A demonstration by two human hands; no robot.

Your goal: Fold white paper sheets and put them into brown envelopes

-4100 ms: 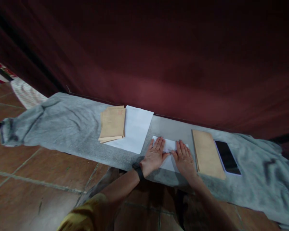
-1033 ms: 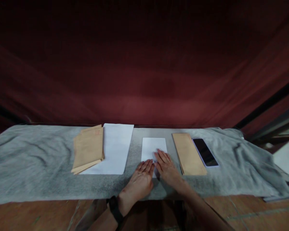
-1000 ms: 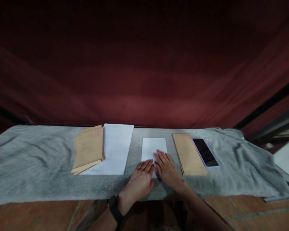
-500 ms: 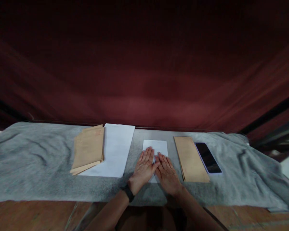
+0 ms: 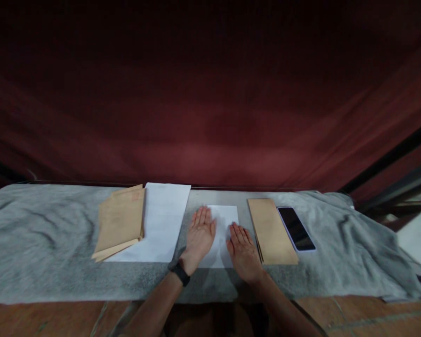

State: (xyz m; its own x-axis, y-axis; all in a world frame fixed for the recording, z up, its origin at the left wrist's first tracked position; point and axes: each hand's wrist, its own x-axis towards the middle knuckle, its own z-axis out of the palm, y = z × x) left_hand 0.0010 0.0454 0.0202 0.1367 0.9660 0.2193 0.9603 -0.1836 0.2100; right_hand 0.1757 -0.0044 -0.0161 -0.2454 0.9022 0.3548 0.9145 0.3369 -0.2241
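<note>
Left hand (image 5: 198, 236): I am holding it flat over the left side of a small white rectangular paper sheet (image 5: 220, 244), fingers straight and close together, thumb running alongside. I cannot tell whether this palm is pressing down.

Right hand (image 5: 243, 250): it is reaching over the sheet's right side, nearer me, fingers extended and slightly fanned, thumb standing a little apart. Neither hand is pinching anything. A strip of bare paper is showing between the two.

The sheet is lying flat, midway along a long bench draped in grey cloth (image 5: 56, 234), a band of cloth separating it from the near edge. A black wristband (image 5: 181, 274) is circling my left wrist.

Toward the bench's left end, a fanned pile of tan paper envelopes (image 5: 121, 217) is overlapping a large white paper sheet (image 5: 165, 220), whose top is reaching the far edge. To the right of my right hand, a neat stack of long tan paper envelopes (image 5: 272, 231) is lying aslant; just beside it, toward the right end, a black-screened phone in a lilac case (image 5: 296, 228) is resting face up. Beyond the far edge, dark red fabric (image 5: 210, 117) is hanging.
</note>
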